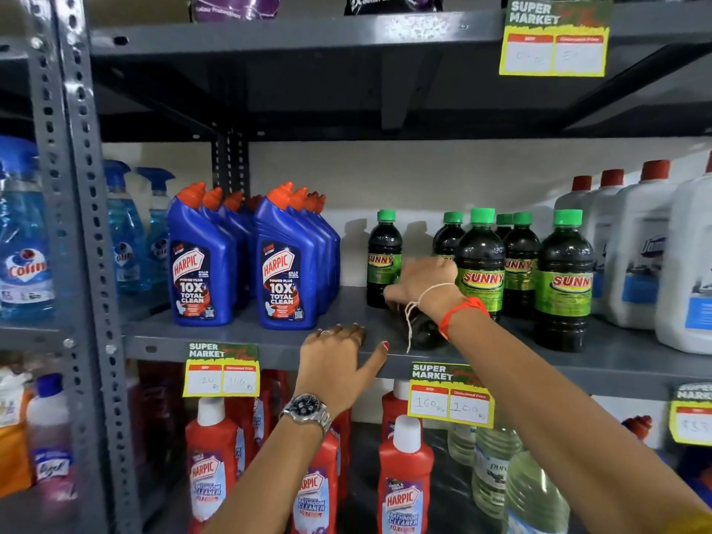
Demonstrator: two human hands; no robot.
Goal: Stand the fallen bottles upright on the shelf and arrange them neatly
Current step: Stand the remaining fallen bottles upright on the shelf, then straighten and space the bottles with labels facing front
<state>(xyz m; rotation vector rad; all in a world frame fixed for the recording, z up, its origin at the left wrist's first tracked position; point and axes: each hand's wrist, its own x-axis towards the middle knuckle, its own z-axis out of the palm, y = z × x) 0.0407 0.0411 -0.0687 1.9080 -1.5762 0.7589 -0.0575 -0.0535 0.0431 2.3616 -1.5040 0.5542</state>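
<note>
Several dark Sunny bottles with green caps stand upright on the grey middle shelf [239, 337]: one alone [383, 260] and a cluster to its right [564, 279]. One more Sunny bottle [424, 333] lies on its side between them, mostly hidden under my wrist. My right hand [420, 283] reaches over the fallen bottle with its fingers curled down around the far end. My left hand [339, 352] rests flat on the shelf's front edge, fingers apart, holding nothing.
Blue Harpic bottles [285, 264] stand in two rows left of the Sunny bottles, white jugs [647, 244] to the right. Colin spray bottles [123, 233] stand further left by the steel post [81, 225]. Red Harpic bottles [404, 475] fill the shelf below. Price tags [450, 395] hang from the edge.
</note>
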